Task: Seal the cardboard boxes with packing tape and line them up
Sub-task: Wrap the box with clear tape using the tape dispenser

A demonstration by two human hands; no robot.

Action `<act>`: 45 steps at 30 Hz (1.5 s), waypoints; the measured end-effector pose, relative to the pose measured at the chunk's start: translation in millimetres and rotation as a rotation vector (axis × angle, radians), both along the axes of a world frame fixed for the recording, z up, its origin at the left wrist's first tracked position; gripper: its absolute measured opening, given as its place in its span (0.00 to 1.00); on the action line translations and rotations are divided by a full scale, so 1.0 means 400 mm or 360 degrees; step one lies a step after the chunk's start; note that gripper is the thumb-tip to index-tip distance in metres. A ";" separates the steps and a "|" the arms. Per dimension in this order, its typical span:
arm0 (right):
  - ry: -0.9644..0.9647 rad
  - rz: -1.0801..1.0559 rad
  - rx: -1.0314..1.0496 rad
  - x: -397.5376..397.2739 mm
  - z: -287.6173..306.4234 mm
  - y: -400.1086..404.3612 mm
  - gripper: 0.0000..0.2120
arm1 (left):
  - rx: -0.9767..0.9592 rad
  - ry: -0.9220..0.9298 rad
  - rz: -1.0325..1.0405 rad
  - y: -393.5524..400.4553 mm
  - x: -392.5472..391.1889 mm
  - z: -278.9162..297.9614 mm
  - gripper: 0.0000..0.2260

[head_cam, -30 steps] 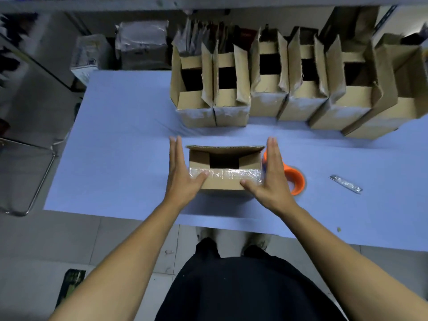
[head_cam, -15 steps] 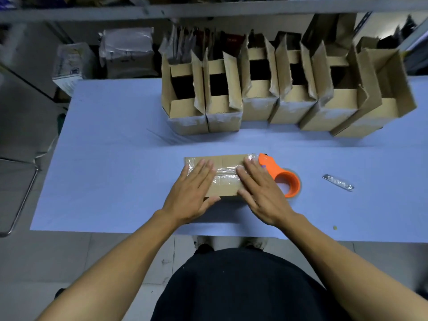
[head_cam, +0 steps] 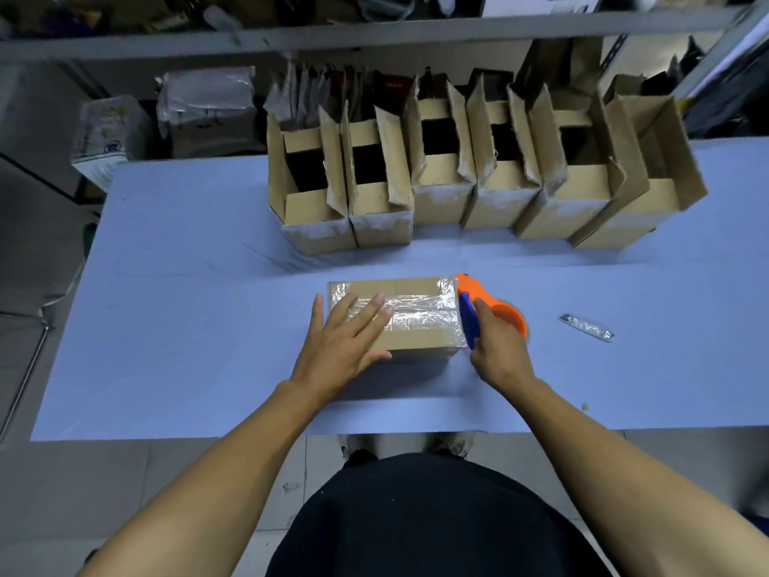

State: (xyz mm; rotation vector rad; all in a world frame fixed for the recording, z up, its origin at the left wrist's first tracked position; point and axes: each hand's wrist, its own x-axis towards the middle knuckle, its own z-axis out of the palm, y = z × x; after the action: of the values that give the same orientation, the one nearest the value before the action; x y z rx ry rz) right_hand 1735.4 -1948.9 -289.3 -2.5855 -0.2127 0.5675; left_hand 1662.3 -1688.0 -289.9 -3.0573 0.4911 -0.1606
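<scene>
Place: I read this as a packing or storeroom workspace, not a home.
Work surface: I see a long table (head_cam: 187,326) under a plain pale-blue cover, standing on a grey tiled floor (head_cam: 125,493).
Stock: a row of open cardboard boxes (head_cam: 478,185) stands flaps-up along the far edge, packed side by side.
Tools: an orange tape dispenser (head_cam: 505,312) with a blue handle and a small utility knife (head_cam: 586,327) lie on the cover.
Storage: behind the table I make out a metal shelf rail (head_cam: 374,33) and plastic-wrapped bundles (head_cam: 208,106) stacked below it, with packets (head_cam: 299,93) stuffed upright beside them.
Light: dim, with no window that I can see.
</scene>
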 end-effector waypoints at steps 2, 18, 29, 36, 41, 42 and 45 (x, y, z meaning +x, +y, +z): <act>-0.0164 -0.0259 0.0165 0.017 0.046 -0.003 0.25 | -0.0053 -0.0095 -0.0006 -0.007 -0.007 -0.001 0.25; -0.0190 0.0446 0.0464 0.078 0.295 0.162 0.27 | -0.0462 0.0219 -0.0247 0.013 0.080 0.050 0.26; -0.0242 0.0663 0.0484 0.096 0.270 0.132 0.24 | -0.2987 0.0904 0.1496 0.019 0.082 0.198 0.17; -0.0230 0.0741 0.0473 0.110 0.273 0.127 0.25 | -0.2981 0.1048 0.1354 0.012 0.103 0.229 0.09; -0.0257 0.0813 0.0448 0.115 0.280 0.145 0.21 | -0.2894 0.1108 0.1395 0.050 0.103 0.221 0.08; -0.0275 0.0832 0.0435 0.115 0.281 0.151 0.20 | -0.2867 0.1116 0.1409 0.059 0.103 0.219 0.07; -0.0312 0.0899 0.0402 0.111 0.281 0.170 0.19 | -0.2650 0.1064 0.1434 0.073 0.100 0.213 0.07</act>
State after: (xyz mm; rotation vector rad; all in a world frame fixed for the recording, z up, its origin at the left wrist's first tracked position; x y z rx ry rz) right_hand 1780.0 -1881.0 -176.7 -2.3170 -1.0316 0.4362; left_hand 1702.4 -1658.7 -204.7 -4.0905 -2.1080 0.9663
